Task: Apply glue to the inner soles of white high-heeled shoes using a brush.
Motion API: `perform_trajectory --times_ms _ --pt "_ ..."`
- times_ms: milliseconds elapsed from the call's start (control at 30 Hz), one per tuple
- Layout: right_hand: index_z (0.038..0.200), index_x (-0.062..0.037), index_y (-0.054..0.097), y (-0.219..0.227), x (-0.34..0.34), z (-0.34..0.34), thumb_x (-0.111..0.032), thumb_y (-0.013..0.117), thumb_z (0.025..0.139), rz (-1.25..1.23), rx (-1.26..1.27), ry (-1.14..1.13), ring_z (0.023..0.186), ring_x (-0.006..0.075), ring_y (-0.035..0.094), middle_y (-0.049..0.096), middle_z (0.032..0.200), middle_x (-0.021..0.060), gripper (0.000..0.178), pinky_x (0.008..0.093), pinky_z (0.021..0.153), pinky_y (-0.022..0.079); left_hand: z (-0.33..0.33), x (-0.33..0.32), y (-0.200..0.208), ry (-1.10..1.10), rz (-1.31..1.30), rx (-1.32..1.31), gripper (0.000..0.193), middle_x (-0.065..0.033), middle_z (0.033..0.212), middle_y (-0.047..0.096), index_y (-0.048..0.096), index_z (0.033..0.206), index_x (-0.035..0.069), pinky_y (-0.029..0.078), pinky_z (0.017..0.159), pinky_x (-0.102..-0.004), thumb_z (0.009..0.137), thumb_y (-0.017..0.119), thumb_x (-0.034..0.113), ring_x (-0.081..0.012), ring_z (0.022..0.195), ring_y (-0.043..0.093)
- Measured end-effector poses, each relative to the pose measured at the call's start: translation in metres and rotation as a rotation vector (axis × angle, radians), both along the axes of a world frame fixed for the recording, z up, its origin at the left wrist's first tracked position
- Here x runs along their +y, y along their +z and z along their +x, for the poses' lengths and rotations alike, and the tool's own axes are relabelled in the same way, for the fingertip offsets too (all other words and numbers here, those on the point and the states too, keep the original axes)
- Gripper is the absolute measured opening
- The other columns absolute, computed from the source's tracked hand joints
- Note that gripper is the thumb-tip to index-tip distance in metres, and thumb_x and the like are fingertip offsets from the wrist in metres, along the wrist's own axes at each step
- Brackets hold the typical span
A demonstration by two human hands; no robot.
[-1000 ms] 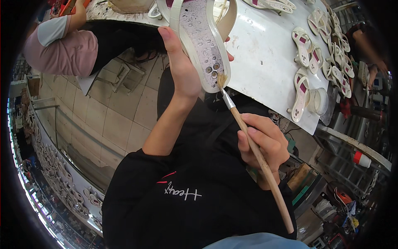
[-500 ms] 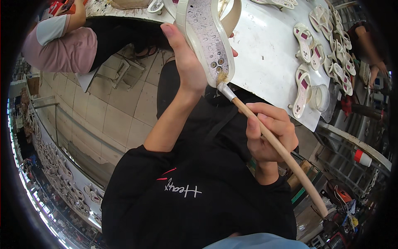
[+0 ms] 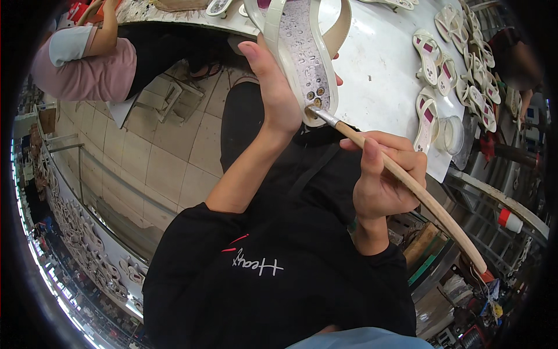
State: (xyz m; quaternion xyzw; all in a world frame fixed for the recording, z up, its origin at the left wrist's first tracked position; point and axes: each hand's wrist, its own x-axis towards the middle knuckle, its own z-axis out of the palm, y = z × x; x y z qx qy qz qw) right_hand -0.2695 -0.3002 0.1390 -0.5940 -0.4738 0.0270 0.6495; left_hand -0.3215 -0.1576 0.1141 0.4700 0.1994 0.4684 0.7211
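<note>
A white sandal (image 3: 299,46) with a speckled, pale footbed is held up by my left hand (image 3: 279,96), thumb along its near side and fingertips showing past the far edge. Several round metal fastener heads (image 3: 315,93) sit in its heel end. My right hand (image 3: 388,174) is closed round the wooden handle of a brush (image 3: 401,174). The brush's metal collar slants up to the heel, and its bristles touch the footbed close to the fasteners. The sandal's underside is hidden.
Several white sandals (image 3: 429,55) stand along the right of the white table (image 3: 372,75), near a clear round container (image 3: 449,135). At upper left sits a person in a pink top (image 3: 104,70). More sandals (image 3: 81,232) line a rack at far left.
The sandal and my left hand have shifted slightly right and down. My right hand has moved a little right, and the brush's handle end has swung up and outward.
</note>
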Motion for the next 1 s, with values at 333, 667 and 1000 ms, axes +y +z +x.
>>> perform_trajectory --times_ms 333,667,1000 --pt "0.082 0.0034 0.044 0.004 0.006 0.001 -0.006 0.060 0.089 0.039 -0.004 -0.102 0.055 0.0250 0.064 0.062 0.076 0.0238 0.020 0.0272 0.051 0.053 -0.003 -0.014 0.000 -0.077 -0.010 0.033 0.101 -0.0234 0.094 0.061 0.031 0.128 -0.003 0.056 0.056 -0.0327 0.078 0.003 0.081 -0.0253 0.066 0.066" --pt "0.080 0.0006 0.042 0.006 0.016 0.005 -0.014 0.061 0.091 0.163 0.023 -0.208 0.051 0.0212 0.062 0.062 0.071 0.0217 0.026 0.0229 0.048 0.045 0.003 -0.034 -0.012 -0.152 -0.053 -0.093 0.080 -0.0152 0.100 0.057 0.025 0.131 0.004 0.055 0.065 -0.0302 0.087 0.012 0.070 -0.0195 0.083 0.063" --pt "0.094 0.0043 0.042 0.019 -0.004 0.015 -0.008 0.054 0.092 0.198 -0.117 -0.150 0.068 0.0286 0.066 0.059 0.090 0.0260 0.018 0.0331 0.061 0.058 -0.004 -0.032 0.013 -0.283 -0.288 -0.112 0.086 -0.0132 0.083 0.061 0.039 0.119 -0.001 0.054 0.056 -0.0289 0.087 0.009 0.072 -0.0224 0.063 0.064"
